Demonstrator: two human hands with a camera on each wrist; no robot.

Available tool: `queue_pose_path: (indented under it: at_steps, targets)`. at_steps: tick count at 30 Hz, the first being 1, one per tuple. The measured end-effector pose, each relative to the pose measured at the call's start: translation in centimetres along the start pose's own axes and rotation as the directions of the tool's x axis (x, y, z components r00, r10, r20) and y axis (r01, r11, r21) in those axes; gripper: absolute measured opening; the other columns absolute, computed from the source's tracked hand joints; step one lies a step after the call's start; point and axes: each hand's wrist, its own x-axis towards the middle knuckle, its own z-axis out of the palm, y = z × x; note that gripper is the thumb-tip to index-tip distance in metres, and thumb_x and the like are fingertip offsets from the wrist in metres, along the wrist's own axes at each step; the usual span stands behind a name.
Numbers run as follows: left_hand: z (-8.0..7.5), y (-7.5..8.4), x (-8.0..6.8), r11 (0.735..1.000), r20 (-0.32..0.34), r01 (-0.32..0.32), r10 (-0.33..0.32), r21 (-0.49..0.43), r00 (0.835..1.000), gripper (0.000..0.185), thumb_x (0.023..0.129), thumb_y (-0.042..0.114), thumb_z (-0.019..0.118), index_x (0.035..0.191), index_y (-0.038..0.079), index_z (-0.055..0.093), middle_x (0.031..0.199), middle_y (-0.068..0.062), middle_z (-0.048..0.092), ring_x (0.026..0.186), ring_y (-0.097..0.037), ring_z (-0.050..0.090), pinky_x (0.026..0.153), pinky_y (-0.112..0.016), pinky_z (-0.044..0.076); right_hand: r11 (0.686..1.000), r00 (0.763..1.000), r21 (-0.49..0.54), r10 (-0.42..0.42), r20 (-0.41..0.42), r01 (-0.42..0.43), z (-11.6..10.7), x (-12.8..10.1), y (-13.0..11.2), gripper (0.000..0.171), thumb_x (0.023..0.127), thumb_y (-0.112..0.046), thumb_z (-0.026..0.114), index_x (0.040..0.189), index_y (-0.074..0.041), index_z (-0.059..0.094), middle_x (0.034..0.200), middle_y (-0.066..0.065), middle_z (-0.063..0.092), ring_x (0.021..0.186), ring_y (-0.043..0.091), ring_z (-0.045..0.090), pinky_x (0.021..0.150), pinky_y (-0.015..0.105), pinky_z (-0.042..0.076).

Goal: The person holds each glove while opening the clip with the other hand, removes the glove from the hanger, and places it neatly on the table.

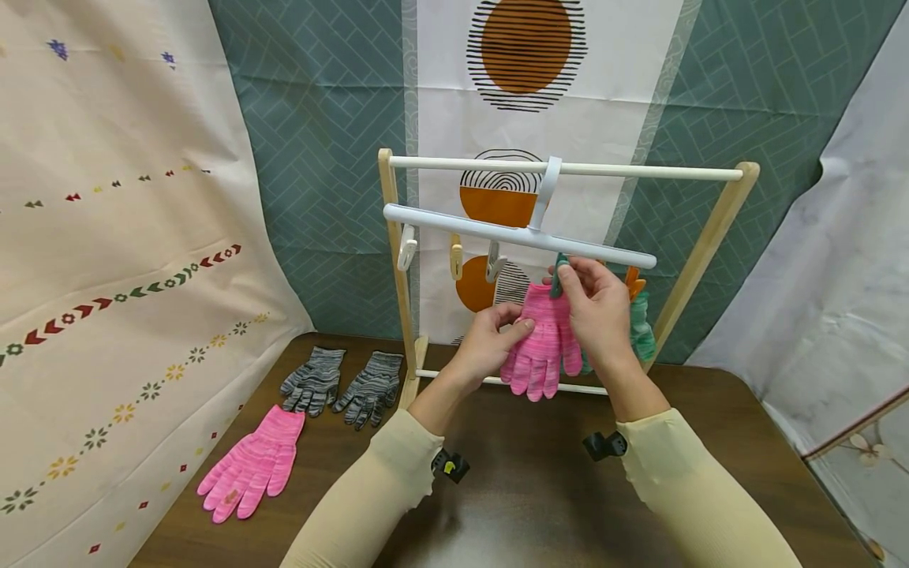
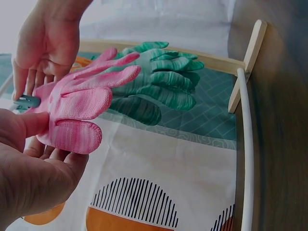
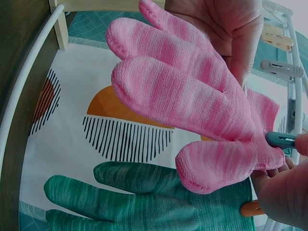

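Pink gloves (image 1: 543, 339) number two, grey gloves (image 1: 372, 386) two.

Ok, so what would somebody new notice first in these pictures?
Probably the bright pink glove under the hanger, held by the left hand while the right hand pinches a teal clip on it. Next, green gloves behind that hand, and another pink glove on the left of the table.

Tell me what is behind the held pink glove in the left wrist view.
Beyond the pink glove are green gloves, then patterned cloth and part of a wooden frame. The green cuffs and the cloth directly behind the pink glove are covered.
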Motion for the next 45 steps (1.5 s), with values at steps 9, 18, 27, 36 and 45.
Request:
queue_pose_path:
  at_steps: [9, 18, 27, 36, 45]
  targets:
    - [-0.2, -0.1, -0.1, 1.0, 0.006, -0.004, 0.004, 0.009, 1.0, 0.027, 0.107, 0.016, 0.066, 0.126, -0.003, 0.068, 0.11, -0.01, 0.069, 0.09, -0.019, 0.067, 0.076, -0.026, 0.058, 1.0, 1.0, 0.016, 0.011, 0.007, -0.011, -0.1, -0.1, -0.1, 0.039, 0.109, -0.025, 0.062, 0.134, 0.006, 0.064, 0.12, 0.02, 0.073, 0.104, 0.024, 0.075, 0.093, 0.022, 0.056]
    - [-0.8, -0.5, -0.5, 0.999, 0.014, 0.002, -0.003, 0.041, 1.0, 0.027, 0.107, 0.015, 0.065, 0.126, -0.005, 0.068, 0.113, -0.013, 0.07, 0.089, -0.019, 0.066, 0.076, -0.027, 0.057, 1.0, 1.0, -0.014, 0.017, 0.004, -0.017, -0.4, -0.1, -0.1, 0.039, 0.109, -0.028, 0.063, 0.134, 0.002, 0.066, 0.124, 0.022, 0.072, 0.108, 0.021, 0.074, 0.093, 0.025, 0.057]
    - [-1.8, -1.5, -1.4, 0.999, -0.007, 0.008, -0.008, 0.046, 1.0, 0.027, 0.107, 0.011, 0.064, 0.127, -0.006, 0.067, 0.113, -0.015, 0.069, 0.087, -0.015, 0.065, 0.077, -0.025, 0.055, 0.999, 1.0, -0.05, -0.019, -0.025, 0.018, -0.6, 0.2, 0.1, 0.037, 0.108, -0.025, 0.065, 0.132, 0.003, 0.066, 0.121, 0.019, 0.074, 0.103, 0.016, 0.074, 0.1, 0.029, 0.053]
    - [-2.9, -2.2, -2.5, 0.997, -0.052, 0.017, -0.014, 0.074, 0.999, 0.023, 0.106, 0.009, 0.065, 0.123, -0.006, 0.069, 0.108, -0.014, 0.071, 0.091, -0.017, 0.063, 0.081, -0.028, 0.053, 0.993, 0.996, -0.111, -0.049, -0.079, 0.04, -1.0, 0.4, 0.2, 0.036, 0.108, -0.025, 0.066, 0.132, 0.002, 0.068, 0.12, 0.016, 0.076, 0.105, 0.022, 0.075, 0.091, 0.023, 0.053]
    - [-4.7, -2.7, -3.8, 0.995, -0.113, 0.061, -0.052, 0.079, 0.992, 0.022, 0.105, 0.011, 0.067, 0.122, -0.004, 0.07, 0.108, -0.013, 0.07, 0.092, -0.019, 0.063, 0.08, -0.029, 0.053, 0.986, 0.985, -0.137, -0.118, -0.128, 0.1, -1.4, 0.7, 0.9, 0.034, 0.106, -0.021, 0.069, 0.128, 0.005, 0.069, 0.11, 0.022, 0.076, 0.093, 0.01, 0.072, 0.078, 0.022, 0.051]
